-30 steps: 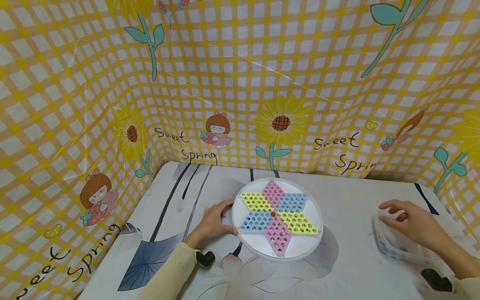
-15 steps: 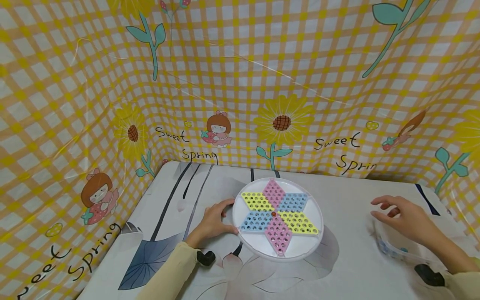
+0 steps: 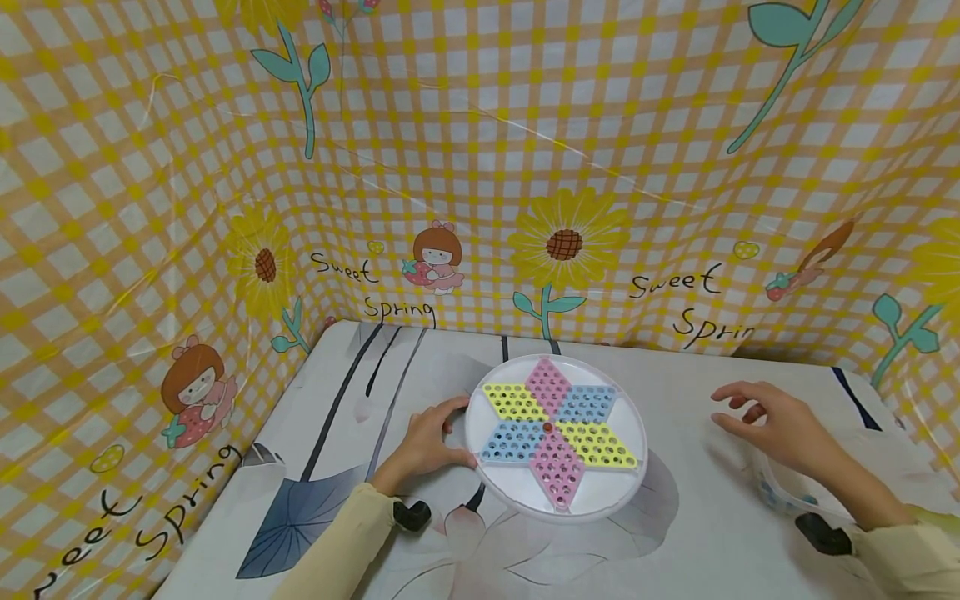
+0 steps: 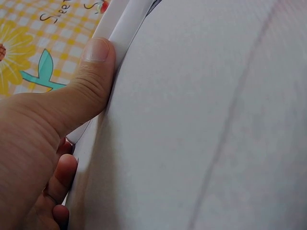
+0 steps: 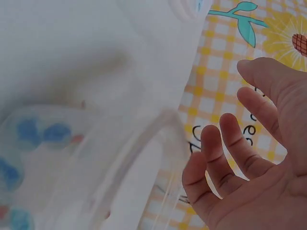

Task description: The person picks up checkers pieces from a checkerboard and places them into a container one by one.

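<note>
A round white Chinese checkers board [image 3: 510,482] with a pink, yellow and blue star lies mid-table. One reddish marble [image 3: 548,427] sits at the star's centre. At its left edge, my left hand [image 3: 422,442] holds the rim; the left wrist view shows the thumb [image 4: 91,79] against the white rim [image 4: 125,28], other fingers curled lower down. To the right of the board my right hand [image 3: 783,427] hovers with fingers spread and slightly bent. Nothing shows between its fingers [image 5: 211,143] in the right wrist view. Below it stands a clear plastic container [image 3: 776,471] holding several blue marbles [image 5: 56,132].
A white tabletop cloth [image 3: 690,392] with grey and blue plant prints covers the table. Behind and to the left hangs a yellow checked curtain [image 3: 465,167] with sunflowers. Tabletop lies between the board and the container.
My right hand has moved left, away from above the container and towards the board. My left hand and the board have stayed put.
</note>
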`<state>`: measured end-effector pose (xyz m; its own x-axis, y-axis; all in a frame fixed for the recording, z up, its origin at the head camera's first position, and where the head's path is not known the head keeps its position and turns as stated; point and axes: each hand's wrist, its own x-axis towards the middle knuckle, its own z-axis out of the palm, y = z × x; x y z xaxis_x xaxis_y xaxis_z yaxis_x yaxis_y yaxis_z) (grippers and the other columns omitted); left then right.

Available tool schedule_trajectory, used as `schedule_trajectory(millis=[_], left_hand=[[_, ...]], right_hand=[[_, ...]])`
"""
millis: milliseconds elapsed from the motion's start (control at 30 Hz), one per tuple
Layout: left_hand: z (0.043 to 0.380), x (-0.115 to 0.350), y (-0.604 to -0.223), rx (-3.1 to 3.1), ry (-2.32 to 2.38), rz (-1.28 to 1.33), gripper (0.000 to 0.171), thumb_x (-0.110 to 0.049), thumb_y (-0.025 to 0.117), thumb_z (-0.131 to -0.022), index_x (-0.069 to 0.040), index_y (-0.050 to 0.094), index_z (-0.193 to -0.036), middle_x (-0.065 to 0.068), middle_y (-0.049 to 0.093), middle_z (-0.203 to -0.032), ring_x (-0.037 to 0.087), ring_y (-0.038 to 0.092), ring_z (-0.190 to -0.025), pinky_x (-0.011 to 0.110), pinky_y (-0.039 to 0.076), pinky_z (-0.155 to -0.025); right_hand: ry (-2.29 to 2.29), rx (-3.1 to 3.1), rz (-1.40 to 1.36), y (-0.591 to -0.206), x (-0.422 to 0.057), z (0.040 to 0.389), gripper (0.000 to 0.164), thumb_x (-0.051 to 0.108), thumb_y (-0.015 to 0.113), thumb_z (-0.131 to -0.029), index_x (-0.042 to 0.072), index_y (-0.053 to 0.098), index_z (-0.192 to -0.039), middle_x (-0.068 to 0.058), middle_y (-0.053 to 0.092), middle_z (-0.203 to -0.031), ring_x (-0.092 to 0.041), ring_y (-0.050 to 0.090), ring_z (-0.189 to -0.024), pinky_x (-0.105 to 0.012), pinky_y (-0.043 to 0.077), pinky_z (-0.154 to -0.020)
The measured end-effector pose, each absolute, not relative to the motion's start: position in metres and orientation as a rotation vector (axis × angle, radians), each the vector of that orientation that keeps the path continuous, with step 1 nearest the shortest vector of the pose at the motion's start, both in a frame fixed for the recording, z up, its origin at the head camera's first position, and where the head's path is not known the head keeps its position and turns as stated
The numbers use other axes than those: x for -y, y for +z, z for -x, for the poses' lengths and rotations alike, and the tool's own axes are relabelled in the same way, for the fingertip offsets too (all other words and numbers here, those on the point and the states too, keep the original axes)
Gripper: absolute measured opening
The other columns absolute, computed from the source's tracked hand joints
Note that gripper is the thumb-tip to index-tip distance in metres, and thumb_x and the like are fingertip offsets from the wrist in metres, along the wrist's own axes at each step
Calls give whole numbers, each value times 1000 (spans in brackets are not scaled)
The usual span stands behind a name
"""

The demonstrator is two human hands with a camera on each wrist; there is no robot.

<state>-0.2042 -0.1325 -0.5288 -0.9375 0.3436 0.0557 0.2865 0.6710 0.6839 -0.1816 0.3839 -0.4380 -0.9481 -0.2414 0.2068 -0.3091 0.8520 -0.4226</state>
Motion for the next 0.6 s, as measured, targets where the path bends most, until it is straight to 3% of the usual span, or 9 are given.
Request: schedule_trajectory(millis=[133,600], left_hand=[[204,132,-529,-2795,1134,-524,98,-39,97,-67,-18,50,-150,-3,49,-90,16,43,-84,43,26,-87],[203,132,-527,-2793,1145,-514,96,-38,97,-67,-19,51,-150,-2,49,-90,16,43,-84,43,25,-87]], right_hand=[[695,2884,-434,-436,-375,185,33,22,83,-88,8,71,-115,-13,68,-101,-23,63,-81,-28,47,-61],[781,2831,-582,-433,-335,198,33,16,83,-87,8,70,-116,-11,67,-102,-21,61,-80,-28,48,-61]])
